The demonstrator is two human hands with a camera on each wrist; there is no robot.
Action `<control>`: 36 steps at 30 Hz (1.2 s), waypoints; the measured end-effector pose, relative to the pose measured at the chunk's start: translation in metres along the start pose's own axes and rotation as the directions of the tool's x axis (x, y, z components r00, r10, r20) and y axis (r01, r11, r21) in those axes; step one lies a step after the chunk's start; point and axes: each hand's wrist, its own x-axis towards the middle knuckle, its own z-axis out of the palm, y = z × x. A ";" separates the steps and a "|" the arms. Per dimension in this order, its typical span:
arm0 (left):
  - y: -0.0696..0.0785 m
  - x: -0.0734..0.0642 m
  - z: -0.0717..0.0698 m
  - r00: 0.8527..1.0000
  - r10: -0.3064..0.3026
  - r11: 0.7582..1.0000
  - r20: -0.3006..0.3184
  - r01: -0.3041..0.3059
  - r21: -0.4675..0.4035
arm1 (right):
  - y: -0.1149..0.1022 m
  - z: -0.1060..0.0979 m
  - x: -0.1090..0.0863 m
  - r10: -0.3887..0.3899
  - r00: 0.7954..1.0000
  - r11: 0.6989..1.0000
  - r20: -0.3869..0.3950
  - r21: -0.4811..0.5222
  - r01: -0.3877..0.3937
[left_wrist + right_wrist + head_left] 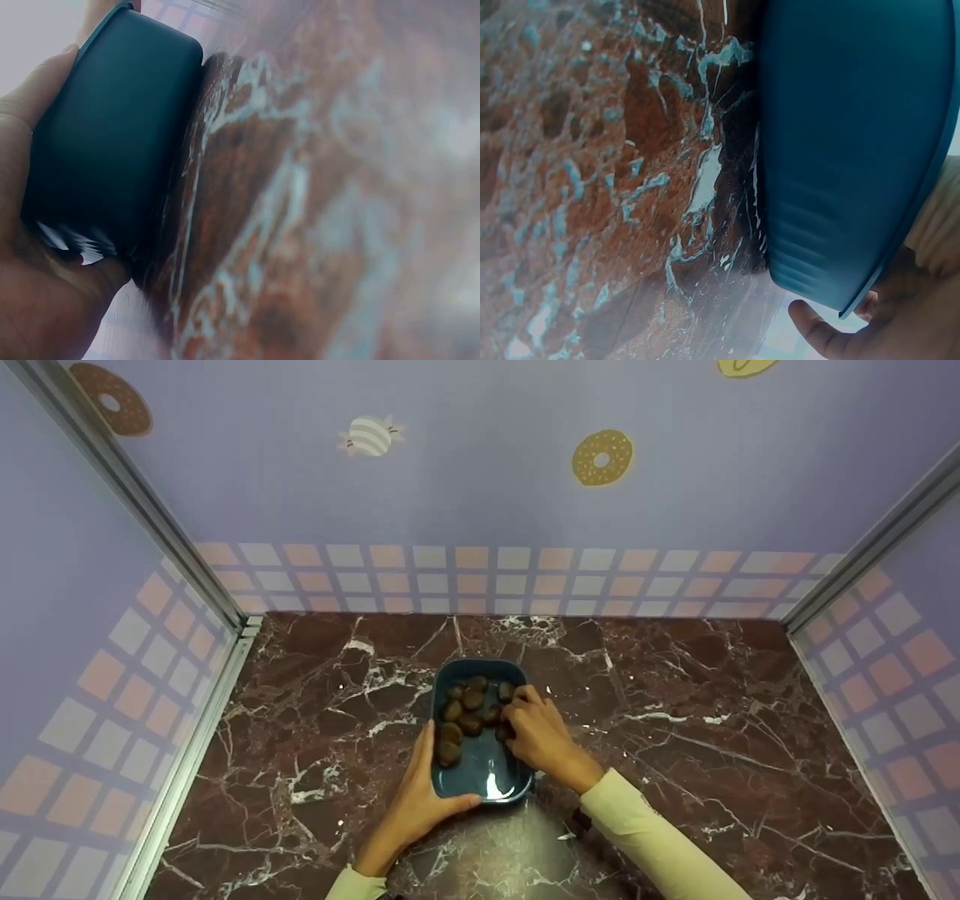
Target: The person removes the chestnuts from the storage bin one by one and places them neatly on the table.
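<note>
A dark teal rectangular dish [487, 769] stands on the marble surface. Inside it lie several brown, rounded, chestnut-like pieces [450, 733], mostly along the left side and at the far end. My left hand [424, 795] grips the dish's near left corner, fingers along its left wall and thumb at the near rim. Over the right rim reaches my right hand [541, 731], its bent fingers down among the brown pieces. Its fingertips are partly hidden, so whether they pinch a piece cannot be told. The right wrist view shows one finger [817, 330] outside the dish wall.
The reddish-brown marble surface [712, 757] has white veins. A lilac back wall [480, 502] with a checkered band closes it off behind. Side walls with metal corner strips [187, 735] stand left and right. A small dark object [581, 819] lies partly under the right sleeve.
</note>
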 end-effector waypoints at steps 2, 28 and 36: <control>0.001 0.000 0.000 1.000 0.007 1.000 -0.002 -0.007 0.005 | -0.001 -0.002 0.001 -0.004 1.000 1.000 0.007 -0.010 0.004; 0.000 0.001 -0.002 1.000 0.004 1.000 0.007 -0.004 -0.006 | 0.001 -0.013 -0.008 -0.025 0.998 0.999 -0.062 0.026 0.027; 0.001 -0.001 -0.002 1.000 -0.013 1.000 0.009 0.013 -0.012 | 0.005 -0.023 -0.016 -0.019 0.990 0.996 -0.141 0.081 0.030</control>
